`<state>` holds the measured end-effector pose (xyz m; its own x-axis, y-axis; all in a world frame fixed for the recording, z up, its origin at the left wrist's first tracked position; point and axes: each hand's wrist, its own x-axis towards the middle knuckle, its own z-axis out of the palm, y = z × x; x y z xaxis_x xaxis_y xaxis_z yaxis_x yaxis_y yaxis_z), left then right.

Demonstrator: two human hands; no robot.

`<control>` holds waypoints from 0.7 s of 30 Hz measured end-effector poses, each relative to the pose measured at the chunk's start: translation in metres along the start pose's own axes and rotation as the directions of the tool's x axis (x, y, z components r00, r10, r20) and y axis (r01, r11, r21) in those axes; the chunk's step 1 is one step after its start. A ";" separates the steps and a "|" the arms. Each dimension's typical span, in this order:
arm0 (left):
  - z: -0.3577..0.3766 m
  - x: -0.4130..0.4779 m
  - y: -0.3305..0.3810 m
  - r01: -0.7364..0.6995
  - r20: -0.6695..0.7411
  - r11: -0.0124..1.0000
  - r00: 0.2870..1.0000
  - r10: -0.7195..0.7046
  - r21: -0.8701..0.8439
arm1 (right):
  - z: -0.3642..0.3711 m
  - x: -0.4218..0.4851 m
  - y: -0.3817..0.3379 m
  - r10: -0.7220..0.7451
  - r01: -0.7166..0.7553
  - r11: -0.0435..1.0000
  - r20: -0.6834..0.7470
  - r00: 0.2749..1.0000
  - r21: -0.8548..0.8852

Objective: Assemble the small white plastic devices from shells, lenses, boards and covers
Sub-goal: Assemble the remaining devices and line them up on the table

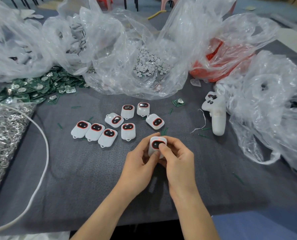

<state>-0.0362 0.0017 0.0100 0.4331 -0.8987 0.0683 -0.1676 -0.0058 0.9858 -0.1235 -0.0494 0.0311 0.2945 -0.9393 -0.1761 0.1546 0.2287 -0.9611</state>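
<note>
a: work piece, where is it found?
b: one white device (155,144) is held clear of the grey cloth (75,170), just below centre, between both hands. its dark, red-rimmed window is turned up to the camera.

a: left hand?
b: the left hand (140,163) is closed round the device's 9 o'clock side. the thumb is laid along the lower edge. the other fingers are tucked behind the shell and are mostly hidden.

a: right hand?
b: the right hand (177,160) is closed on the 3 o'clock side. the thumb (162,148) is pressed on the right half of the window. the forefinger is bent over the upper corner. how the remaining fingers lie cannot be told.

a: surroundings, taken from the held device?
b: eight loose devices (128,131) are laid window-up from 10 to 12 o'clock, several touching. a heap of green boards (36,87) is noted far out at 10 o'clock, and a single board (178,102) at 1 o'clock. a clear bag of round discs (149,63) is seen at 12 o'clock, and a bag of red parts (213,66) at 1 o'clock. a white controller (216,115) is laid at 2 o'clock. metal rings (4,135) and a white cable (43,153) are seen at 9 o'clock.
</note>
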 end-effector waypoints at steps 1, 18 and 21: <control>0.000 0.000 0.000 0.000 -0.001 1.000 1.000 0.000 -0.002 | 0.000 0.000 0.000 0.003 -0.003 1.000 0.004 1.000 0.000; 0.002 0.000 0.000 -0.003 -0.016 1.000 1.000 0.003 -0.002 | 0.001 0.001 0.002 -0.022 0.023 0.999 0.030 0.999 -0.037; 0.002 -0.001 0.002 -0.029 -0.029 0.999 0.999 0.029 0.025 | 0.002 0.002 0.003 -0.071 0.071 0.994 0.002 0.997 -0.083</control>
<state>-0.0389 0.0018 0.0114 0.4538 -0.8853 0.1017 -0.2023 0.0088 0.9793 -0.1205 -0.0499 0.0281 0.2852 -0.9525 -0.1071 0.0961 0.1396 -0.9855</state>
